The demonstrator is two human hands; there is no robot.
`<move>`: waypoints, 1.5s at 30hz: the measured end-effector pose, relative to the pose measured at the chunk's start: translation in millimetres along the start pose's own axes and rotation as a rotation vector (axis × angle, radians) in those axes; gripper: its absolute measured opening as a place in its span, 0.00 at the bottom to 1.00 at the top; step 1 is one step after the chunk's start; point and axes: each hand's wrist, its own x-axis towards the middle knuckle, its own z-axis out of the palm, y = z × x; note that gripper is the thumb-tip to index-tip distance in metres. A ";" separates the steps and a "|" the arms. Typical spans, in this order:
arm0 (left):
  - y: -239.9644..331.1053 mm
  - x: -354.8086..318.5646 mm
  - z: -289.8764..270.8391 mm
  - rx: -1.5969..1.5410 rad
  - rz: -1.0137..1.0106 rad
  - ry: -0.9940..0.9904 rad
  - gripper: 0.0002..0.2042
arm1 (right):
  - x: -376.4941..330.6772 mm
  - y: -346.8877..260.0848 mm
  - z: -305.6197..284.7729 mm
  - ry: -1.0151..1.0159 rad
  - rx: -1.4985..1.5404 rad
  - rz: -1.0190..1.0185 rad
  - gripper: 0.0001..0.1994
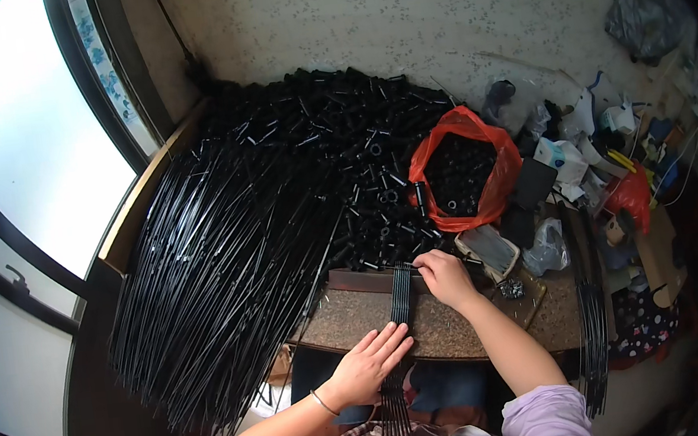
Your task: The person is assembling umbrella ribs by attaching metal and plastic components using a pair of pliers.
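Steadying blk rods: L hand flat across, fingers extended; R hand curled nr top ends, grip unclear. Rods best parallel, pressure even.

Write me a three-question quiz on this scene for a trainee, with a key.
1. What lies under the person's left hand?
A) a folded cloth
B) a row of thin black rods
C) a drinking cup
2. True or false: the right hand is at the end of the row nearest the person's body.
3. Fill in: small black parts sit in an open plastic bag coloured ____.
Key: 1. B. 2. False; it is at the far end. 3. Red.
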 end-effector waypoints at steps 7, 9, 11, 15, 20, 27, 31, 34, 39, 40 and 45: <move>-0.4 -2.4 9.6 -0.048 0.006 0.098 0.48 | 8.5 5.6 -24.2 0.283 0.110 0.229 0.11; 1.0 -2.4 5.8 -0.023 -0.003 0.082 0.47 | 1.8 30.4 -62.4 0.314 -0.202 0.257 0.07; -0.4 -3.5 6.9 0.016 -0.002 0.078 0.45 | -9.2 41.8 -85.3 0.245 -0.427 0.307 0.06; 1.9 -5.2 1.5 0.096 0.005 0.023 0.42 | -26.3 58.6 -86.5 0.035 -0.565 0.175 0.05; 6.9 -11.7 1.1 0.042 0.013 0.008 0.42 | -26.5 56.3 -89.3 0.112 -0.565 0.160 0.04; 4.8 -9.5 8.0 0.031 0.012 0.021 0.41 | -19.7 66.9 -89.9 -0.007 -0.520 0.176 0.04; 4.5 -8.5 6.2 -0.001 0.003 0.006 0.40 | -13.9 39.9 -89.8 0.100 -0.401 0.108 0.03; 3.4 -8.1 6.2 -0.002 0.000 0.008 0.39 | -7.3 15.3 -63.0 0.107 -0.150 -0.009 0.03; 4.0 -5.7 4.4 0.001 0.003 0.000 0.39 | -13.6 -0.2 -20.8 -0.129 -0.172 -0.037 0.03; 4.4 -4.9 3.9 0.023 0.005 -0.012 0.38 | -13.7 -0.8 -21.5 -0.128 -0.170 -0.037 0.03; 4.8 -7.0 3.6 0.026 -0.007 -0.003 0.38 | -12.0 -3.3 -21.4 -0.168 -0.273 0.012 0.03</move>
